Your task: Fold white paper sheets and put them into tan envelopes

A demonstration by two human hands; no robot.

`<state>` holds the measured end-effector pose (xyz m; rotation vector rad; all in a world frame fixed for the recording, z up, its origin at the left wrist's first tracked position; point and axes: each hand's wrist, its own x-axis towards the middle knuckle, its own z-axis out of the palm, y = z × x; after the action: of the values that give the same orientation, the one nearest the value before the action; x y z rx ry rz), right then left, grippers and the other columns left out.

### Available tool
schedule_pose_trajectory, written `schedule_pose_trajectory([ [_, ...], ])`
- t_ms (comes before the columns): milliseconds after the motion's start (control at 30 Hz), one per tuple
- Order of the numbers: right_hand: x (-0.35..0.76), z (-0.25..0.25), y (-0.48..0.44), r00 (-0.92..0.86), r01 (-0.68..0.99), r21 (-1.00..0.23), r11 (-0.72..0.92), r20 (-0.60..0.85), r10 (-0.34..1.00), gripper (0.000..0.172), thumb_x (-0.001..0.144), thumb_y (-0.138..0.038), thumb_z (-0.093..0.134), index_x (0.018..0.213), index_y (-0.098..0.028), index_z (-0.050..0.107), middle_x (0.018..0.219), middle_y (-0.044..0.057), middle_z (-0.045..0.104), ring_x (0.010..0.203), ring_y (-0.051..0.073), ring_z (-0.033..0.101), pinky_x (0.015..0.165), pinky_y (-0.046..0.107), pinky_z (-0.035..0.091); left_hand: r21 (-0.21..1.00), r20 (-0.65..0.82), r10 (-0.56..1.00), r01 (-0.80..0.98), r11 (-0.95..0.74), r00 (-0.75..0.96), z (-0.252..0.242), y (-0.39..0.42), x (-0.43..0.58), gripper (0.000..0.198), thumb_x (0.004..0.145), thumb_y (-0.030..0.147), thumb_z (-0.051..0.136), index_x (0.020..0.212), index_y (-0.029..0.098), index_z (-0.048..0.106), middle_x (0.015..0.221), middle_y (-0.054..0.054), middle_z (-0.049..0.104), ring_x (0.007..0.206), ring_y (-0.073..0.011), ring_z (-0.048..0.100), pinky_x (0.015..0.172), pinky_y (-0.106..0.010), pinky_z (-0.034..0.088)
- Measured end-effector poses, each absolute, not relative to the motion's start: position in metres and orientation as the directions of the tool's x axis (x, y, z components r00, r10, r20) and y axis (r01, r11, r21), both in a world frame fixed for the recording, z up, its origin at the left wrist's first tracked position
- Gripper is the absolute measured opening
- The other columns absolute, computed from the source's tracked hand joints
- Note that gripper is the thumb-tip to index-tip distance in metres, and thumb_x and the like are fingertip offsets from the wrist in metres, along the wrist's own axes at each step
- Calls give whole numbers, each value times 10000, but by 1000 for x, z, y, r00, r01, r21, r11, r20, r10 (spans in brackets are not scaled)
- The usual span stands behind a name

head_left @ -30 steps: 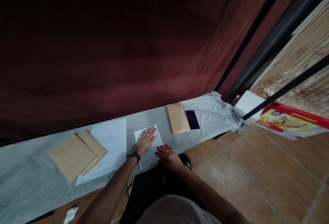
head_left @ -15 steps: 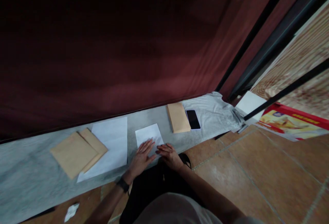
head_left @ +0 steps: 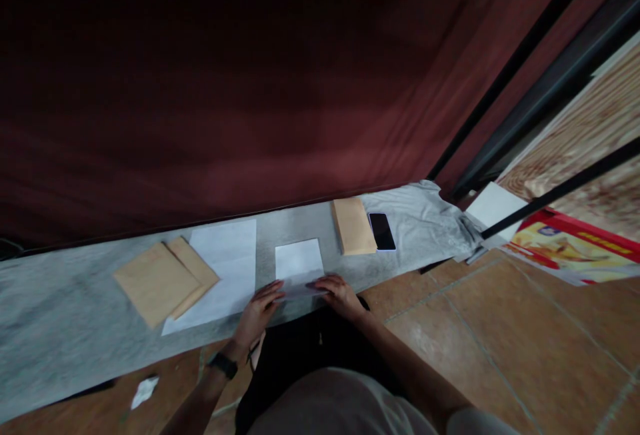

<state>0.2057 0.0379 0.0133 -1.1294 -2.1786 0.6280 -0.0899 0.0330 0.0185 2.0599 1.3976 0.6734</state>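
Observation:
A folded white sheet of paper (head_left: 299, 258) lies on the grey cloth in front of me, its near edge lifted a little. My left hand (head_left: 263, 303) pinches that raised edge at its left end. At the right end, my right hand (head_left: 339, 294) grips the same edge between thumb and fingers. Left of it lie larger white sheets (head_left: 233, 255), partly covered by two brown envelopes (head_left: 157, 282). To the right rests a stack of brown envelopes (head_left: 354, 225), with a black-screened phone (head_left: 383, 231) beside it.
The grey cloth (head_left: 60, 315) covers a long, narrow surface along a dark red curtain (head_left: 300, 122). Black metal bars (head_left: 505, 82) and a red and yellow box (head_left: 575, 245) stand at the right. A crumpled white scrap (head_left: 145, 392) lies on the tiled floor (head_left: 490, 328).
My hands have gone from lying flat on the folded paper to holding its near edge at both ends. That edge has come up off the cloth. The view has shifted slightly.

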Motion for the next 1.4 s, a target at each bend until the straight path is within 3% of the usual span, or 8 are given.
schedule_pose_trajectory([
  [233, 208, 15, 48, -397, 649, -636, 418, 186, 899, 235, 1004, -266, 516, 1159, -286, 692, 1195, 16, 709, 1140, 184, 618, 1028, 343, 445, 733, 64, 983, 660, -162, 171, 29, 42, -84, 301, 908, 458, 509, 981, 246, 710, 1076, -61, 749, 1046, -236, 681, 983, -407, 529],
  [400, 194, 25, 65, -226, 778, -587, 224, 72, 972, 258, 1022, -343, 485, 954, -220, 701, 963, 54, 740, 954, 205, 675, 881, 293, 484, 723, 14, 1000, 690, -29, 27, 34, 52, -76, 333, 894, 504, 492, 871, 225, 673, 847, -23, 740, 790, -199, 690, 734, -304, 537],
  [567, 184, 32, 82, -142, 820, -559, 124, 11, 990, 294, 1043, -361, 433, 1009, -217, 687, 922, 33, 749, 855, 155, 696, 729, 208, 462, 698, 78, 996, 716, -25, -41, 38, 64, -67, 322, 923, 471, 473, 803, 213, 623, 729, 8, 673, 683, -151, 630, 640, -243, 453],
  [767, 173, 39, 98, -2, 879, -476, -30, -67, 998, 331, 1047, -415, 409, 1050, -256, 699, 954, 30, 767, 855, 158, 717, 710, 210, 470, 589, 41, 995, 806, 53, -95, 43, 86, -56, 232, 971, 350, 466, 947, 198, 641, 834, -19, 704, 736, -151, 644, 660, -240, 409],
  [933, 165, 41, 108, 88, 908, -403, -116, -87, 992, 351, 1037, -446, 425, 1053, -235, 706, 917, 63, 770, 840, 183, 730, 694, 227, 486, 428, -65, 988, 891, 153, -139, 49, 104, -50, 242, 992, 335, 447, 1019, 197, 644, 887, -35, 724, 777, -159, 662, 675, -247, 398],
  [1400, 147, 35, 115, 125, 946, -295, -134, -51, 991, 328, 1038, -363, 415, 1184, -141, 609, 870, 147, 742, 791, 233, 735, 674, 284, 517, 291, -165, 950, 907, 305, -267, 58, 113, -34, 324, 976, 377, 402, 1115, 213, 645, 938, -85, 745, 869, -235, 694, 679, -295, 435],
])
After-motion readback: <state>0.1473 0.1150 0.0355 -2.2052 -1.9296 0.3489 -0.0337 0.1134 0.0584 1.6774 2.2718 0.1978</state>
